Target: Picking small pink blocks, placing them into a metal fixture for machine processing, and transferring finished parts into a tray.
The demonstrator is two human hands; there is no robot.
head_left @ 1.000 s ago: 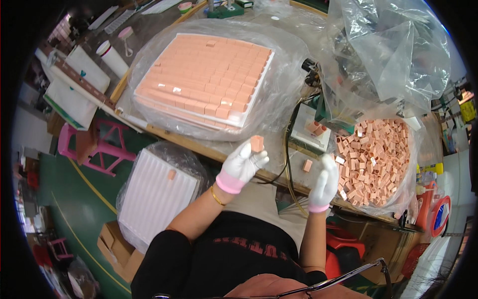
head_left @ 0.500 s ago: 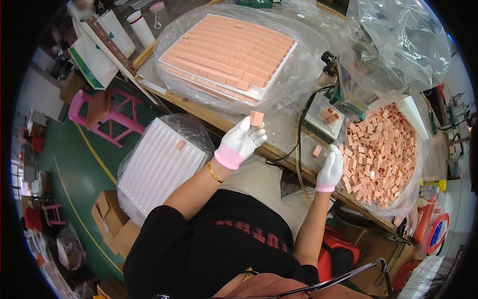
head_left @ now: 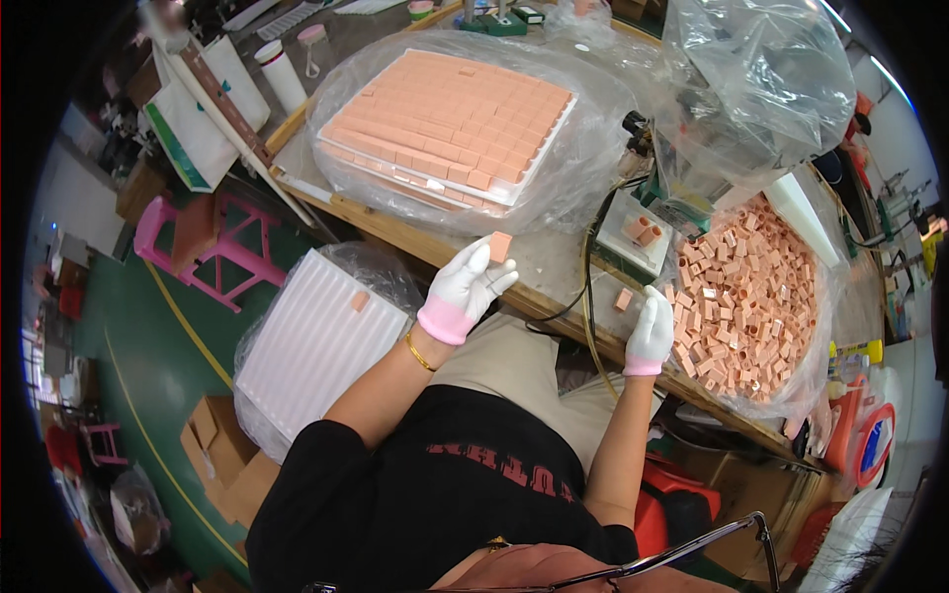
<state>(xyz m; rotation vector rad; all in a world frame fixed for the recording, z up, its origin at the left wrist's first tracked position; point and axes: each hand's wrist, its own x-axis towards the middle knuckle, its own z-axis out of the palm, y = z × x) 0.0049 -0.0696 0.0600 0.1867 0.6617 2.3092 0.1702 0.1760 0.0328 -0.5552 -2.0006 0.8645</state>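
Between thumb and fingertips, my left hand (head_left: 465,282), in a white glove with a pink cuff, holds a small peach-coloured block (head_left: 500,246) upright in front of the bench edge. My right hand (head_left: 649,334), gloved the same way, rests by the bench edge with its fingers stretched out and nothing visible in them. A loose peach block (head_left: 624,298) lies just beside its fingertips. To its right spreads a big heap of hollow peach blocks (head_left: 741,306) on clear plastic. Beyond my left hand, rows of such blocks (head_left: 445,114) fill a white tray (head_left: 527,183).
A small fixture (head_left: 633,234) with peach pieces stands by a plastic-covered machine (head_left: 756,94). Black cables (head_left: 587,262) run over the bench edge. Lower left is a ribbed white tray (head_left: 321,341) bearing one peach block. A pink stool (head_left: 213,252) and cardboard box (head_left: 222,455) stand on the floor.
The whole view has shifted slightly. The block in my left hand is turned a little and shows mainly one flat face. My right hand stays by the loose block.
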